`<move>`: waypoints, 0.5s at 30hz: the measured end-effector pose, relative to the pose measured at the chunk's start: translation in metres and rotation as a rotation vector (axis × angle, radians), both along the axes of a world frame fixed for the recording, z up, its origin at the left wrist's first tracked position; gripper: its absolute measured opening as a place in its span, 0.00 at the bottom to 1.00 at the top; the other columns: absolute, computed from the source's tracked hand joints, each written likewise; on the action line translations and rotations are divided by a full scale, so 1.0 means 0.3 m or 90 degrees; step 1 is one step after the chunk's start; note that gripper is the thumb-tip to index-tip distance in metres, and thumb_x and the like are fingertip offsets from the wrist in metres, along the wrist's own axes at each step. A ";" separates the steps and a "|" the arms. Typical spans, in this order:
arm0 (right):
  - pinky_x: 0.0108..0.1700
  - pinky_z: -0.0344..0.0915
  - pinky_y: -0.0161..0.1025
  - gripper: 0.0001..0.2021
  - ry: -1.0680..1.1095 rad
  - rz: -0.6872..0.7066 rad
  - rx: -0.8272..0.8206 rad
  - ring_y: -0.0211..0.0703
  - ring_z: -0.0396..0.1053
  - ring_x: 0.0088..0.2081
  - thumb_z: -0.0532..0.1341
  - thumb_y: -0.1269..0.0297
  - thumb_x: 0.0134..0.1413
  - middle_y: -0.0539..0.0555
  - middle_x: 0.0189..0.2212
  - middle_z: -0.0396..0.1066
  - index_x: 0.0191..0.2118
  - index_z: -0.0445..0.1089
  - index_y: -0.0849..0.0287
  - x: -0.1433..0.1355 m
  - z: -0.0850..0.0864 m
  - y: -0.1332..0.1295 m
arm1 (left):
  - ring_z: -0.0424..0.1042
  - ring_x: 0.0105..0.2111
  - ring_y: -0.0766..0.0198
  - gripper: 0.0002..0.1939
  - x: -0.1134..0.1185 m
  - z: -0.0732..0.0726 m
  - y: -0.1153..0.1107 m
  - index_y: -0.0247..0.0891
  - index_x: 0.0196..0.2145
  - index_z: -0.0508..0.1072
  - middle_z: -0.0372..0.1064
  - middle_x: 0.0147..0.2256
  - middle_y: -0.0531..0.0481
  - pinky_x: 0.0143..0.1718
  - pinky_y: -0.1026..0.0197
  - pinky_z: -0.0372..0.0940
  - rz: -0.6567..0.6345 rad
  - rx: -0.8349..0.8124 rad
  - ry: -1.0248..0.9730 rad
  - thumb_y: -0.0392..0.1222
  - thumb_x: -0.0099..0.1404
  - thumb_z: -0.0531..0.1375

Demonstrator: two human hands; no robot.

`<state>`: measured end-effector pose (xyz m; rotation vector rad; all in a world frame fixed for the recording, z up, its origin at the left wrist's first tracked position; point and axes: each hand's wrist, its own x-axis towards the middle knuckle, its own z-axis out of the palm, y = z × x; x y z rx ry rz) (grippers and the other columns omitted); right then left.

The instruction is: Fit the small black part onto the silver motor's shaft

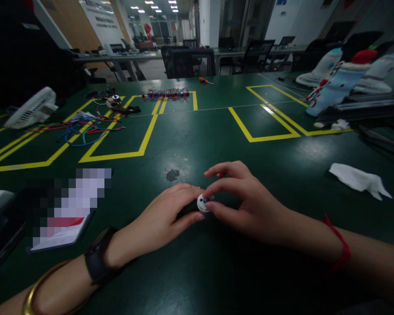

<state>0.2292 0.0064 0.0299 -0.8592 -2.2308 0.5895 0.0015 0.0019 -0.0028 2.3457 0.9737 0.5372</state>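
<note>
Dim workshop, green bench marked off with yellow tape boxes. We had both hands meeting at the near middle of it on a small white round part with a dark centre. Our left hand lay curled, palm down, fingertips closed against the part's left and lower edge. Our right hand pinched it from the right, thumb below and index finger on top, other fingers loosely bent above. We couldn't tell whether the part sat on the bench or was lifted just off it. Black watch and gold bangle on the left wrist, red string on the right.

Just past the hands, a dark smudge on the mat. Phone at near left, crumpled white cloth well off to the right. Further out on the left, loose coloured wires and a white fan guard. A row of bundled wires and an orange-handled screwdriver lay at the far edge, more fan parts at far right. Desks and chairs behind.
</note>
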 end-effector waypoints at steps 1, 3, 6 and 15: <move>0.53 0.62 0.47 0.04 0.001 -0.001 -0.005 0.48 0.65 0.50 0.65 0.66 0.55 0.57 0.49 0.69 0.37 0.76 0.55 -0.002 0.000 0.002 | 0.66 0.52 0.56 0.14 0.001 0.001 0.000 0.45 0.53 0.66 0.68 0.51 0.49 0.54 0.53 0.61 0.002 0.002 -0.002 0.44 0.70 0.59; 0.53 0.63 0.47 0.03 0.016 -0.002 -0.022 0.49 0.65 0.51 0.65 0.65 0.56 0.56 0.48 0.70 0.37 0.76 0.54 -0.002 0.007 0.008 | 0.66 0.52 0.55 0.15 0.003 0.002 0.001 0.44 0.53 0.66 0.68 0.52 0.48 0.54 0.52 0.61 0.004 0.002 -0.002 0.44 0.70 0.59; 0.52 0.63 0.47 0.03 0.055 -0.014 -0.056 0.49 0.67 0.50 0.64 0.64 0.57 0.55 0.47 0.70 0.38 0.75 0.53 0.017 0.029 0.029 | 0.66 0.51 0.55 0.15 0.006 0.006 0.004 0.45 0.53 0.66 0.68 0.51 0.48 0.54 0.52 0.61 0.000 -0.007 -0.002 0.44 0.70 0.59; 0.55 0.58 0.51 0.08 -0.180 0.179 -0.201 0.51 0.61 0.53 0.64 0.59 0.58 0.55 0.49 0.67 0.40 0.78 0.53 0.162 -0.020 0.143 | 0.66 0.51 0.57 0.18 0.005 0.015 0.004 0.47 0.57 0.65 0.68 0.52 0.50 0.53 0.54 0.62 -0.007 -0.030 0.005 0.44 0.71 0.58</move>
